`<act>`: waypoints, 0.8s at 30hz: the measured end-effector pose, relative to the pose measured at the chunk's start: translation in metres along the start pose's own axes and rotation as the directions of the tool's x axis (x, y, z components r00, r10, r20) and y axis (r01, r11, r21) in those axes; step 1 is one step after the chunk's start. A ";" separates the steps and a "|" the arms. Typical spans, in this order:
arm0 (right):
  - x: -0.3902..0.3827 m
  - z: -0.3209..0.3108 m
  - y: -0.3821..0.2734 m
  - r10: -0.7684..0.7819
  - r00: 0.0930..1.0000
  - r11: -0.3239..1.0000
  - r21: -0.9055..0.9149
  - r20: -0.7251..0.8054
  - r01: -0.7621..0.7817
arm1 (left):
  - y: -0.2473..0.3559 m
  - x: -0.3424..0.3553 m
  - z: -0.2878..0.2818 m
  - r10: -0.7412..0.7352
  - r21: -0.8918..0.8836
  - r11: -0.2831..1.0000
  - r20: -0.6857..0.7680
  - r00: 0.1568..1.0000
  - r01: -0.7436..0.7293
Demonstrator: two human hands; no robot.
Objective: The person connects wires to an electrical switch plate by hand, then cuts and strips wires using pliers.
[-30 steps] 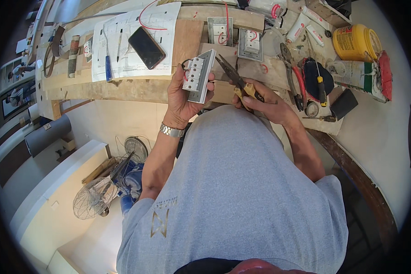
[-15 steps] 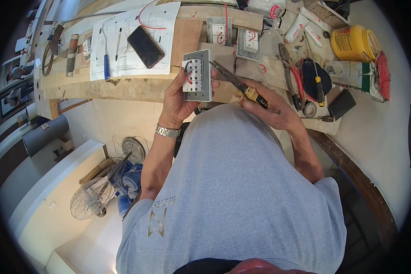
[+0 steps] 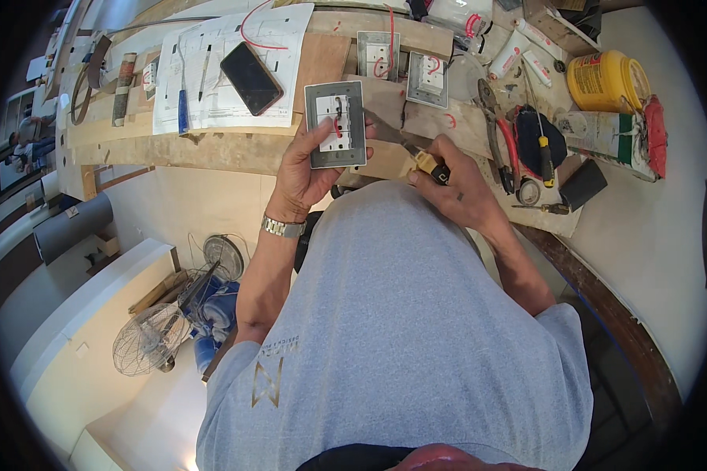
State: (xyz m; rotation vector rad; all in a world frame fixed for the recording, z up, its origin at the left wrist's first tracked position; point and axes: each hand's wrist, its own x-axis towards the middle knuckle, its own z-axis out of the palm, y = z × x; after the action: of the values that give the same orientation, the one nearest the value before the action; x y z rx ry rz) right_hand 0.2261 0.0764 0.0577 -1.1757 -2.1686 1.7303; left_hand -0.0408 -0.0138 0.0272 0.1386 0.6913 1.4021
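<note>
My left hand [image 3: 305, 177] grips a wall switch plate [image 3: 346, 135] by its left and lower edges, thumb across it. Its back faces me: grey frame, white modules, short red and black wires. A tool [image 3: 430, 165] with a yellow-and-black handle sits in my closed right hand [image 3: 465, 188]. Its long dark metal end points left, close to the plate's right edge; the exact kind is unclear. Beyond the held plate lie two similar switch plates, one at the left [image 3: 367, 53] with a red wire rising from it, the other at the right [image 3: 427, 93].
A black phone [image 3: 250, 78] and a blue-handled screwdriver [image 3: 183, 112] rest on drawing sheets [image 3: 200, 47]. Red-handled pliers [image 3: 510, 145], a yellow-and-black screwdriver [image 3: 546, 149], a tape roll [image 3: 529, 191] and a yellow tub [image 3: 601, 81] crowd the bench's right. A fan [image 3: 151, 339] stands below left.
The plate has turned in my left hand so its back shows more squarely, with my thumb now over the modules. My right hand and its tool have shifted slightly and tilted.
</note>
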 end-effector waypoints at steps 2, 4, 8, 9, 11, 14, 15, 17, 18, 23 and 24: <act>0.001 0.001 0.010 -0.043 0.999 0.999 -0.008 0.017 0.043 | 0.001 -0.002 0.007 0.013 0.060 0.998 -0.015 1.000 -0.012; 0.001 0.001 0.011 -0.087 0.996 0.996 -0.015 0.036 0.087 | 0.002 -0.002 0.012 0.028 0.119 0.993 -0.030 0.999 -0.024; -0.001 0.006 0.004 -0.099 0.995 0.988 0.120 -0.011 0.100 | 0.003 -0.001 0.023 0.057 0.170 0.984 -0.042 0.997 -0.049; -0.001 0.008 0.006 -0.122 0.991 0.988 0.093 -0.046 0.126 | 0.003 -0.001 0.025 0.073 0.197 0.979 -0.069 0.995 -0.058; 0.001 0.012 0.012 -0.239 0.963 0.970 -0.069 -0.124 0.232 | 0.002 -0.001 0.025 0.099 0.214 0.974 -0.084 0.992 -0.079; 0.002 0.011 0.009 -0.377 0.907 0.904 -0.286 -0.186 0.317 | 0.001 -0.001 0.027 0.129 0.236 0.966 -0.099 0.987 -0.103; 0.001 0.010 0.006 -0.393 0.899 0.887 -0.336 -0.191 0.316 | 0.001 -0.001 0.028 0.133 0.241 0.965 -0.097 0.986 -0.107; 0.001 0.009 0.002 -0.398 0.898 0.871 -0.384 -0.188 0.306 | 0.000 -0.001 0.030 0.135 0.252 0.962 -0.102 0.986 -0.106; 0.002 0.009 0.001 -0.402 0.896 0.854 -0.429 -0.186 0.294 | 0.000 -0.002 0.030 0.136 0.263 0.959 -0.107 0.985 -0.104; 0.000 0.010 0.001 -0.306 0.939 0.856 -0.478 -0.156 0.200 | 0.002 -0.003 0.037 0.093 0.229 0.971 -0.105 0.990 -0.067; 0.000 0.009 0.001 -0.270 0.953 0.865 -0.471 -0.140 0.176 | 0.002 -0.004 0.038 0.084 0.241 0.969 -0.085 0.993 -0.061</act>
State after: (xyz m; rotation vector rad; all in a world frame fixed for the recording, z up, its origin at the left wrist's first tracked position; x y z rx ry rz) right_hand 0.2215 0.0690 0.0538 -1.0681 -2.5332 0.9881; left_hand -0.0232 -0.0053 0.0599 0.2906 0.9410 1.3990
